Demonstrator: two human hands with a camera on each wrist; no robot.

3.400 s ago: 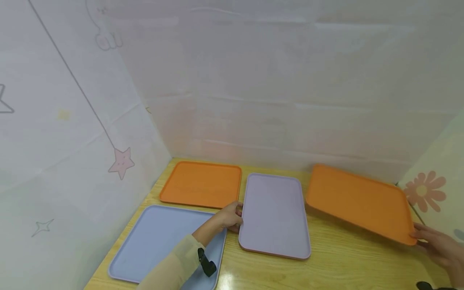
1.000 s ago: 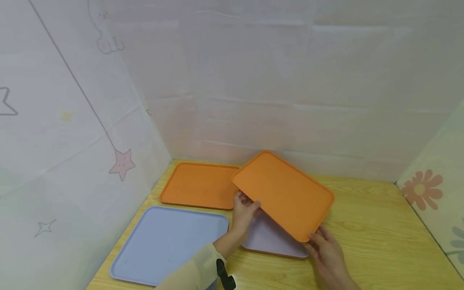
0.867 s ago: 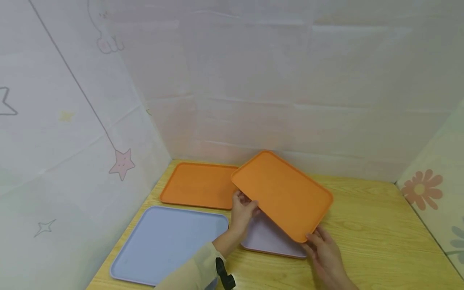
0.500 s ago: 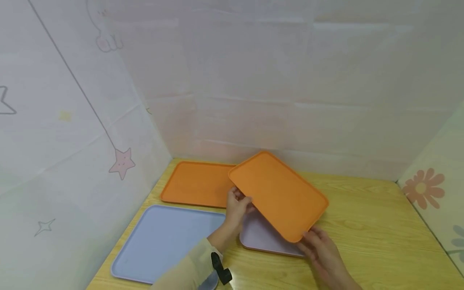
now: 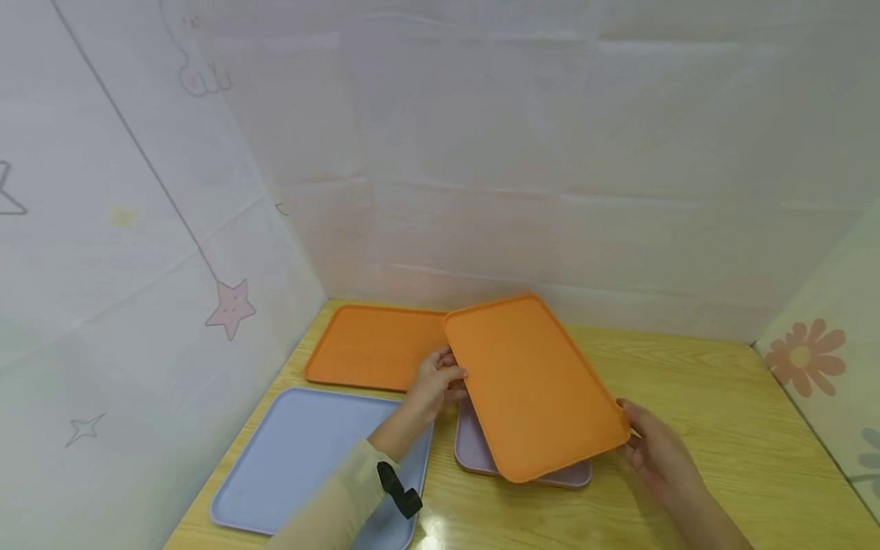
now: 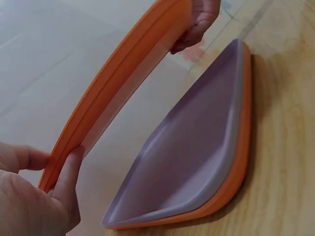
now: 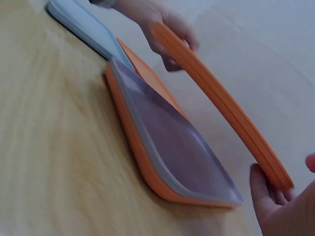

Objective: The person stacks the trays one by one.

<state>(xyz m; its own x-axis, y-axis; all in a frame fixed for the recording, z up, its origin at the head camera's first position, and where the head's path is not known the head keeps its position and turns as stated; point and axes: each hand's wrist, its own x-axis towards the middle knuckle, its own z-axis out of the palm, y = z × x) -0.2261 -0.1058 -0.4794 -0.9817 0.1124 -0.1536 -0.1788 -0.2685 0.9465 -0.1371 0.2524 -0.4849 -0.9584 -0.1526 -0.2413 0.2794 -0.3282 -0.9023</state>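
Both hands hold an orange tray (image 5: 532, 386) tilted above a purple tray (image 5: 474, 447). My left hand (image 5: 429, 386) pinches its left long edge, thumb on one face and fingers on the other, as the left wrist view shows. At the tray's near right corner, my right hand (image 5: 660, 454) grips the edge with fingers beneath. The purple tray lies on an orange layer (image 6: 236, 184), its edge showing below the purple rim in both wrist views. Most of the purple tray is hidden from the head view by the held one.
Another orange tray (image 5: 374, 347) lies at the table's back left. In front of it is a larger light blue tray (image 5: 309, 458), partly under my left forearm. Pale printed sheets (image 5: 550, 153) enclose the wooden table (image 5: 729, 428) behind and at the sides.
The held orange tray came from the right, first in my right hand alone; my left hand left the purple tray to take its edge. Lately it has turned, its near end swinging toward me.
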